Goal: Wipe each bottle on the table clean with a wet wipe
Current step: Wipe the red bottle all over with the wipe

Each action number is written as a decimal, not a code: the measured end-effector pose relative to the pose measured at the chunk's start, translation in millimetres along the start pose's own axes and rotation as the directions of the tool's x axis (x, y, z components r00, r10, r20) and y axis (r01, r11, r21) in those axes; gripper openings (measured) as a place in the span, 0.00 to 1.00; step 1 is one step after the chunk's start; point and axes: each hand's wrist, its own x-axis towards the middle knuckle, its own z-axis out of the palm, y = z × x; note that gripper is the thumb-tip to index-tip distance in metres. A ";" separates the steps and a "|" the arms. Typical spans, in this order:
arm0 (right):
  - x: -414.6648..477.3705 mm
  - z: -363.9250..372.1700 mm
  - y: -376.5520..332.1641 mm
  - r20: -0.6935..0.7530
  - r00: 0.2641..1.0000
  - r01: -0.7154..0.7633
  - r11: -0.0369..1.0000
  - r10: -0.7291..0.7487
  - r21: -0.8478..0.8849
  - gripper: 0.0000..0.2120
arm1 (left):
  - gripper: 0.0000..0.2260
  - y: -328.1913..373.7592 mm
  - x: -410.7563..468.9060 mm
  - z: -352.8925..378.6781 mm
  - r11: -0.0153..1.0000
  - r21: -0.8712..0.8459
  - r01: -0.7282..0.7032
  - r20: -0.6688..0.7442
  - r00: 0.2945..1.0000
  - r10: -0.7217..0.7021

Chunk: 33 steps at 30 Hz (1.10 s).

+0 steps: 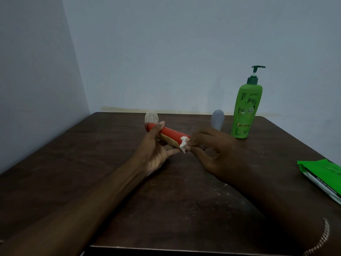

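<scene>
A slim red bottle (170,133) with a clear rounded cap (151,117) lies tilted in my left hand (156,150), held above the dark table (92,163). My right hand (212,150) pinches a crumpled white wet wipe (184,142) against the bottle's lower right end. A tall green pump bottle (245,111) stands upright at the back right. A small grey rounded bottle (217,119) stands just left of it, partly hidden behind my right hand.
A green and white pack of wet wipes (323,176) lies at the table's right edge. Pale blue walls close in behind and to the left. White specks dot the tabletop near me.
</scene>
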 end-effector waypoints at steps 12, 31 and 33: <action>1.2 -0.4 -0.2 -0.089 0.996 -0.014 0.999 0.018 0.042 0.06 | 0.35 0.2 0.2 -0.2 1.000 -0.015 -0.004 -0.009 1.000 0.004; -2.4 -0.5 1.4 -0.033 0.998 -0.059 0.993 0.055 -0.107 0.05 | 0.30 5.0 -1.7 -1.2 0.999 -0.009 -0.045 -0.046 0.998 0.045; -1.3 -2.5 -2.5 -0.087 0.996 -0.024 0.999 0.020 -0.047 0.03 | 0.31 3.1 -1.5 0.1 0.999 -0.012 -0.042 -0.047 0.998 0.041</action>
